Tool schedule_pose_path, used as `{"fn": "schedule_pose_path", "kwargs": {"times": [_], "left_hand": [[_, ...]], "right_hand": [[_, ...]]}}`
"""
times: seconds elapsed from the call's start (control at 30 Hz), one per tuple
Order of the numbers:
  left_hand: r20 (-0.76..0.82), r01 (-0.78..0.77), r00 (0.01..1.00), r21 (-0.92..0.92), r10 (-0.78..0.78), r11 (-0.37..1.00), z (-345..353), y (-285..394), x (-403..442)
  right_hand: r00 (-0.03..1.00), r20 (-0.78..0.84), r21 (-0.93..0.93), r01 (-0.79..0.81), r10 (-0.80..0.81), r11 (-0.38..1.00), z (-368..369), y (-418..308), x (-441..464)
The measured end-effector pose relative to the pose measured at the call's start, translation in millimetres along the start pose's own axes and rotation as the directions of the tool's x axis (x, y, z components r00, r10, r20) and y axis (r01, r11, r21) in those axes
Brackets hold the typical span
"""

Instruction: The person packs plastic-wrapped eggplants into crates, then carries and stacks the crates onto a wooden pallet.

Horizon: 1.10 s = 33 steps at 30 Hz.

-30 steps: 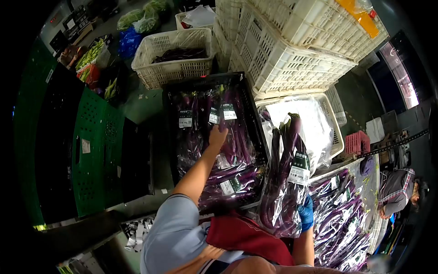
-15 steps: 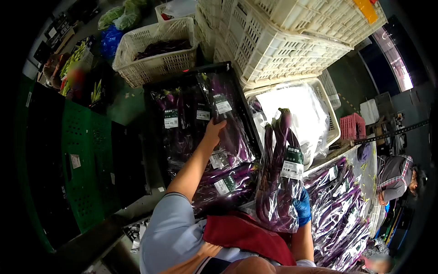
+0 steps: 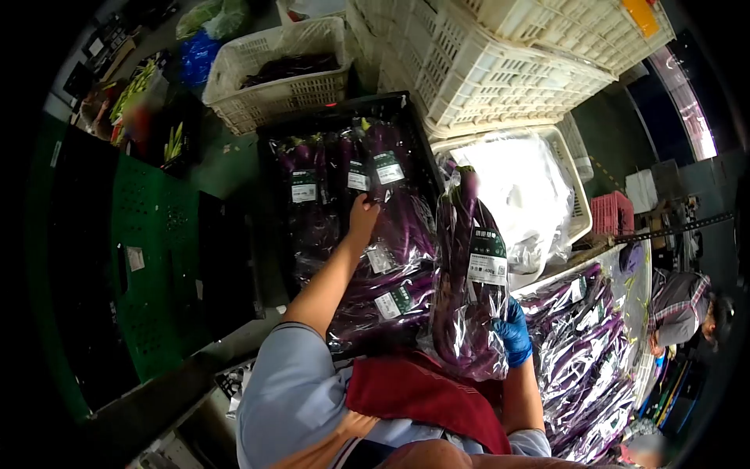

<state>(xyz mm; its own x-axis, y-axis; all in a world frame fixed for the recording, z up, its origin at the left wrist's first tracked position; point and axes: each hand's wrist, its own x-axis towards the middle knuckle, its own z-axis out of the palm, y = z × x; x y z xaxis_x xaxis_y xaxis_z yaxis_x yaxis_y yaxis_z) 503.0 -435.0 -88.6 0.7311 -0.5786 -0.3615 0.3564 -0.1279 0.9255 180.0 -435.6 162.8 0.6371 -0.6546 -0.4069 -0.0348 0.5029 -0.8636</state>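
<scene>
In my right hand [image 3: 513,336], which wears a blue glove, is a clear bag of long purple eggplants [image 3: 467,301], gripped at its lower right side. The bag stands nearly upright in front of me, its green and white label facing up. My bare left hand [image 3: 362,217] reaches into a black crate [image 3: 426,168] and is closed at the edge of another bag of eggplants [image 3: 402,223]. Its fingertips are partly hidden. More bagged eggplants [image 3: 303,207] lie beside it, and one bag [image 3: 383,305] lies crosswise at the near end.
Behind the held bag stands a white crate [image 3: 580,195] with plastic bags [image 3: 519,199]. Many packed eggplants [image 3: 582,359] cover the table at right. Stacked white crates [image 3: 500,86] rise ahead; a green crate [image 3: 156,266] stands left. Another person [image 3: 678,309] is at far right.
My right hand has carried its bag left, closer to the black crate. My left hand has shifted slightly left over the bags there. The whole view has turned a little.
</scene>
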Motion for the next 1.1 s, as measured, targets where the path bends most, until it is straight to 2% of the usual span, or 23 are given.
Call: {"fn": "schedule_pose_path", "kwargs": {"times": [0.07,0.1,0.13,0.17,0.27,0.3,0.33,0.37,0.43,0.5,0.53,0.63,0.67,0.7,0.73,0.77,0.8,0.83,0.87,0.93,0.97,1.07,1.1], "left_hand": [[0.215,-0.195,0.967,0.268,0.138,0.944,-4.8,48.0,-42.0],[0.405,0.094,0.912,-0.039,-0.070,0.995,-5.5,59.3,-62.8],[0.624,0.425,0.761,-0.269,-0.180,0.864,-6.9,68.2,-82.7],[0.662,0.468,0.733,-0.322,-0.158,0.823,-8.7,80.5,-103.0],[0.762,0.596,0.644,-0.447,-0.065,0.667,-15.6,109.2,-147.6],[0.696,0.650,0.688,-0.466,-0.206,0.600,-23.2,106.3,-146.3],[0.550,0.493,0.811,-0.459,-0.199,0.739,-31.3,97.3,-132.2],[0.460,0.460,0.849,-0.403,-0.260,0.791,-37.4,135.7,-135.1],[0.391,0.293,0.911,-0.391,-0.131,0.872,-54.5,149.8,-119.1],[0.399,0.181,0.917,-0.411,-0.002,0.893,-70.7,167.8,-103.7],[0.344,0.205,0.938,-0.459,-0.041,0.865,-74.3,188.6,-110.7],[0.283,0.108,0.956,-0.594,0.082,0.798,-125.4,177.6,-81.7],[0.131,-0.016,0.986,-0.551,0.106,0.835,-142.1,171.8,-71.7],[0.087,-0.036,0.990,-0.612,0.113,0.790,-160.0,172.3,-69.8],[0.182,0.035,0.978,-0.631,0.105,0.775,-178.7,177.9,-76.9],[0.077,-0.031,0.991,-0.653,0.106,0.757,-190.7,177.9,-81.5],[0.107,-0.051,0.979,-0.693,0.172,0.719,-207.1,173.2,-80.5],[0.036,-0.085,0.988,-0.692,0.151,0.717,-205.3,183.4,-93.9],[-0.037,-0.118,0.991,-0.688,0.127,0.716,-204.2,193.1,-107.8],[0.314,0.069,0.878,-0.830,0.362,0.553,-225.8,194.8,-116.2],[-0.014,-0.124,0.985,-0.743,0.171,0.658,-220.6,198.6,-126.6],[0.107,-0.134,0.935,-0.775,0.338,0.617,-259.0,175.3,-124.7],[0.049,-0.152,0.958,-0.748,0.283,0.645,-261.5,177.7,-127.7]], "right_hand": [[0.994,0.094,0.044,0.049,-0.053,0.998,11.6,-0.2,13.3],[0.994,0.101,0.054,0.031,-0.037,0.998,20.4,-0.7,19.7],[0.994,0.108,0.065,0.014,-0.021,0.998,30.8,-1.2,26.6],[0.981,0.191,0.080,0.019,-0.034,0.997,34.8,5.5,38.8],[0.972,0.234,0.173,-0.059,0.018,0.983,63.3,19.7,65.1],[0.963,0.265,0.158,-0.102,0.057,0.982,67.8,28.1,77.7],[0.954,0.278,0.175,-0.164,0.111,0.971,67.9,37.5,88.8],[0.974,0.211,0.153,-0.117,0.083,0.981,76.2,37.5,94.6],[0.938,0.345,0.088,-0.025,-0.007,0.996,89.7,32.6,117.6],[0.926,0.375,0.045,0.028,-0.043,0.999,108.9,22.7,132.6],[0.909,0.399,0.027,0.123,-0.123,0.992,128.0,2.7,127.9],[0.899,0.422,-0.050,0.154,-0.119,0.987,144.4,-24.8,127.7],[0.892,0.443,-0.074,0.138,-0.091,0.988,140.9,-26.0,129.1],[0.882,0.464,-0.246,0.214,-0.079,0.945,129.8,-12.8,133.8],[0.852,0.509,-0.451,0.387,-0.125,0.804,112.5,10.8,140.8],[0.858,0.483,-0.530,0.446,-0.175,0.721,98.5,36.4,139.3],[0.867,0.467,-0.685,0.479,-0.174,0.549,77.2,70.4,141.6],[0.859,0.473,-0.806,0.512,-0.198,0.296,65.0,84.9,138.6],[0.846,0.489,-0.840,0.522,-0.213,0.147,52.6,104.1,140.1],[0.815,0.531,-0.847,0.507,-0.232,-0.158,42.2,127.2,140.9],[0.869,0.469,-0.879,0.442,-0.156,-0.179,42.3,129.8,133.2],[0.848,0.504,-0.851,0.455,-0.163,-0.263,25.1,169.8,130.3],[0.851,0.500,-0.854,0.455,-0.159,-0.250,25.7,170.5,129.1]]}}
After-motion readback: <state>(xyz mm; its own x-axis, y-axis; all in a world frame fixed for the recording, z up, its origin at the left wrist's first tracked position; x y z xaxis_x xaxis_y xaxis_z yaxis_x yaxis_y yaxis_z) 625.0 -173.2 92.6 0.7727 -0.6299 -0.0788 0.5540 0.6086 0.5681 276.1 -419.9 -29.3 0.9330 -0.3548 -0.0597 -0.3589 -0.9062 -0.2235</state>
